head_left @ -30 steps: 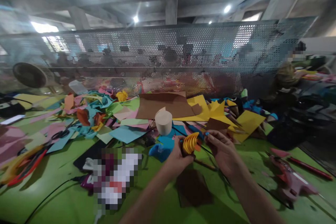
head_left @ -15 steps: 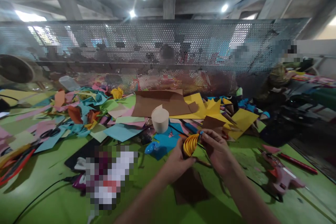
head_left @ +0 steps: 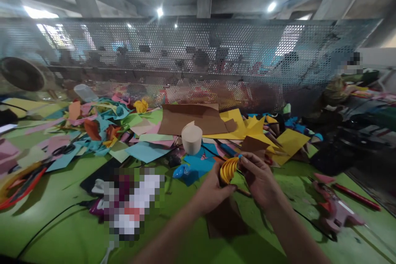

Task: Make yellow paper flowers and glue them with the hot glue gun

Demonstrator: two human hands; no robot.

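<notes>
My left hand (head_left: 215,189) is closed around a ridged yellow paper piece (head_left: 229,170) with darker stripes. At its upper right end a small blue bit shows, pinched by the fingertips of my right hand (head_left: 258,175); what exactly that bit is I cannot make out. Both hands hover over the green table (head_left: 173,239). Under them lies a brown paper sheet (head_left: 227,218). Just beyond my left hand are a blue paper sheet (head_left: 196,167) and a small shiny blue piece (head_left: 180,170). A roll of cream paper (head_left: 192,139) stands upright behind these.
A pink glue gun (head_left: 337,208) and a red pen-like stick (head_left: 357,196) lie at right. Scissors (head_left: 64,149) sit among paper scraps (head_left: 102,121) at left. Brown card (head_left: 190,119) and yellow paper (head_left: 291,145) lie behind. A perforated metal screen (head_left: 185,62) rises beyond; a fan (head_left: 23,74) stands far left.
The whole view has shifted slightly, so things appear a little further right and mostly higher. Both hands keep the same hold on the yellow paper piece.
</notes>
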